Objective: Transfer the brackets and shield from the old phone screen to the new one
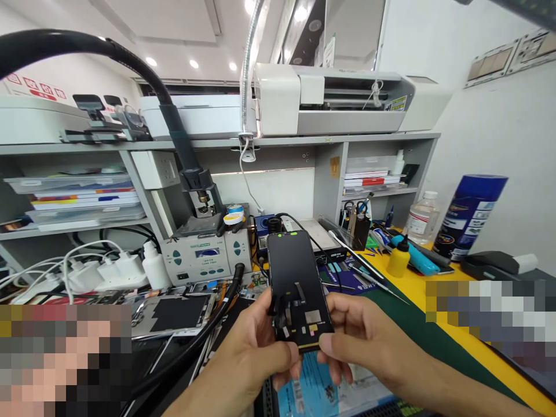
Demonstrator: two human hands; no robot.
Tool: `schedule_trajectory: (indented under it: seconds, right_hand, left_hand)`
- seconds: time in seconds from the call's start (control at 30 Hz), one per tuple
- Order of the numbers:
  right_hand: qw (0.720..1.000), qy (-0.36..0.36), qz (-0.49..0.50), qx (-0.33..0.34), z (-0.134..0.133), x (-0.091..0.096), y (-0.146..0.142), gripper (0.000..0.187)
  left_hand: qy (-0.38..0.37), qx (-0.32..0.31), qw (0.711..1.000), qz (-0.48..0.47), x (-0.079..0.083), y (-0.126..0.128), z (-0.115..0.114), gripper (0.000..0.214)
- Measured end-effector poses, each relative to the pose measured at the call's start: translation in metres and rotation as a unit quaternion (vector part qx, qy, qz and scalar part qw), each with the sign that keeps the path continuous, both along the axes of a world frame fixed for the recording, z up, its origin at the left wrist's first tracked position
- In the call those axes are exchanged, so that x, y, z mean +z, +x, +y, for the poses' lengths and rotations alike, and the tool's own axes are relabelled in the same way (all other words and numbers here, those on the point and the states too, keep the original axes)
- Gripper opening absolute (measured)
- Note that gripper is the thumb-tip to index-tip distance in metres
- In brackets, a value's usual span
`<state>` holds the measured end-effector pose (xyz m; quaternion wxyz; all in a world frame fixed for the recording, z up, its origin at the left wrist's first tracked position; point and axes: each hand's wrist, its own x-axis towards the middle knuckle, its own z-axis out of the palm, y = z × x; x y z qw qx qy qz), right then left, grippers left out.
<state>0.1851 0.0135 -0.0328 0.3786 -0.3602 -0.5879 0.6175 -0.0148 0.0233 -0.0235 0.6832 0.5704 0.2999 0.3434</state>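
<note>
A black phone screen assembly [295,272] is held up in front of me, its back side with flex cables and small stickers facing me. My left hand [260,341] grips its lower left edge, thumb near the bottom corner. On the lower right edge, my right hand [356,336] holds it with the thumb at the other bottom corner. Fingers of both hands curl partly behind the screen assembly, where they are hidden. Beneath the hands lies a blue and clear plastic packet [299,388].
A soldering-type station [208,255] with a black hose [226,301] stands at left, near several phone parts [178,313]. At right are a yellow bottle [398,258], a blue spray can [469,217] and a green mat [399,315]. Shelving [278,142] backs the bench.
</note>
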Motion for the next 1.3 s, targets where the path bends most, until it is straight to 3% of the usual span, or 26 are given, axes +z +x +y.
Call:
schedule_trajectory:
  seconds: [0.17,0.37,0.63,1.3]
  right_hand:
    - [1.000,0.018,-0.014,-0.013,0.000,0.000,0.000,0.028]
    - [0.999,0.025,-0.036,-0.032,-0.004,0.002,-0.002,0.019]
    - [0.996,0.052,-0.053,-0.053,-0.012,0.005,-0.006,0.010]
    - [0.993,0.079,-0.067,-0.060,-0.010,-0.003,-0.003,0.021]
  left_hand:
    - [-0.014,0.014,1.000,-0.023,0.003,-0.001,-0.004,0.055]
    - [0.016,0.051,0.998,0.029,0.003,0.003,-0.001,0.030]
    - [0.037,0.078,0.995,0.047,-0.001,0.005,-0.003,0.023]
    - [0.059,0.085,0.994,0.028,0.001,0.007,-0.008,0.019]
